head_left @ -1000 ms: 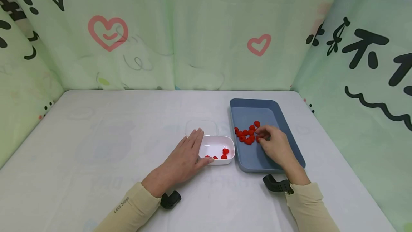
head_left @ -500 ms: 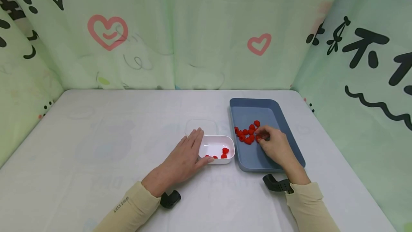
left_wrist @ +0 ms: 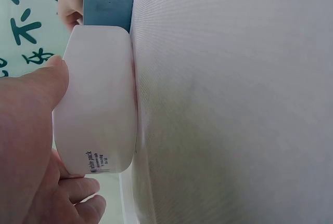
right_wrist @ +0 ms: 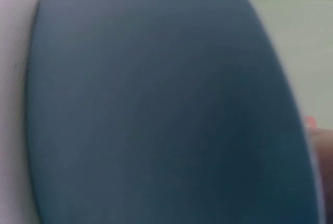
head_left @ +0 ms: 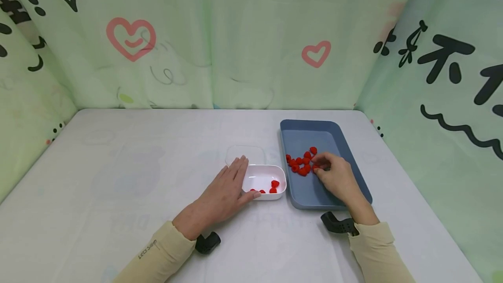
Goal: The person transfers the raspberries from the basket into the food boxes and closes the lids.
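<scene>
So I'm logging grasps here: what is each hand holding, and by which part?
The left hand grips the small white plastic box by its left end wall. The right hand pinches a red raspberry in the blue tray.

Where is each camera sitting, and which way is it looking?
Head: on the person's head, looking forward and down at the table; shows both sleeves, the left hand and the right hand.
Left wrist: low beside the white box, facing its side wall; shows thumb and fingers holding it.
Right wrist: close over the blue tray; a blurry fingertip shows at the edge.
Shared: the head and left wrist views both show the white box and blue tray.
</scene>
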`<state>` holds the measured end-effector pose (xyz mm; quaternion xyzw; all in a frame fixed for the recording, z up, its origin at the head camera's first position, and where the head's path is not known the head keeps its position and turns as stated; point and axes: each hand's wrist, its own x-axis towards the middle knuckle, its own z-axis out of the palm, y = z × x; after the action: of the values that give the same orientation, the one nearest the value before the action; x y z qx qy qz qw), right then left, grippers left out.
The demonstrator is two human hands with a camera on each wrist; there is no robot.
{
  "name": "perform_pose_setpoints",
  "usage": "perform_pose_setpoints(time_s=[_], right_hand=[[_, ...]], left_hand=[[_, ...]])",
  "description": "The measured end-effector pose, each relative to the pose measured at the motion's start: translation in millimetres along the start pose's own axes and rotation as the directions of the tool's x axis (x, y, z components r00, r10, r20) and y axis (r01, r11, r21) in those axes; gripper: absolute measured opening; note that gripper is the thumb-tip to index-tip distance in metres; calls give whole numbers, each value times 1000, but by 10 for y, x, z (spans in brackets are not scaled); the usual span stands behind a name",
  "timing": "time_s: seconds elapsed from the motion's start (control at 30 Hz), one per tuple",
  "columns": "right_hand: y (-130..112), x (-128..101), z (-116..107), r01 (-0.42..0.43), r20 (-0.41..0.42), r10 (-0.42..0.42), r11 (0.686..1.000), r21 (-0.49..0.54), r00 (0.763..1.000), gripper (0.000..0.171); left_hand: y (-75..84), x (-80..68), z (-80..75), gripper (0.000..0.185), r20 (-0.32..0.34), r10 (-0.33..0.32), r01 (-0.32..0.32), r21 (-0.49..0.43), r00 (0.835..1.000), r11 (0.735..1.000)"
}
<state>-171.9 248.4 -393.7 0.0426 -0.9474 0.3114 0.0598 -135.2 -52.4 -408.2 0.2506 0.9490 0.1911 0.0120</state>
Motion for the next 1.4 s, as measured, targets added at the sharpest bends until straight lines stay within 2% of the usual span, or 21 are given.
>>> perform_pose_setpoints(time_s=[0.43,0.7,0.9,1.13,1.4], right_hand=[[-36,0,-46,7,4,-7,999,49,1000,20],[-74,-5,-56,45,-20,-44,997,60,999,21],[-158,-17,-56,86,-39,-83,993,77,996,21],[-261,-38,-53,90,-24,-88,992,94,996,21],[-375,-64,-28,136,-13,-136,986,94,991,22]], left_hand=[[-9,7,4,85,3,-1,1,-6,1000,1000],[-3,5,-1,86,18,-9,9,1,1000,1000],[3,4,-3,86,25,-20,20,-1,999,1000],[2,-3,1,85,13,-12,12,-7,1000,1000],[-2,4,11,86,7,-11,11,-3,1000,1000]])
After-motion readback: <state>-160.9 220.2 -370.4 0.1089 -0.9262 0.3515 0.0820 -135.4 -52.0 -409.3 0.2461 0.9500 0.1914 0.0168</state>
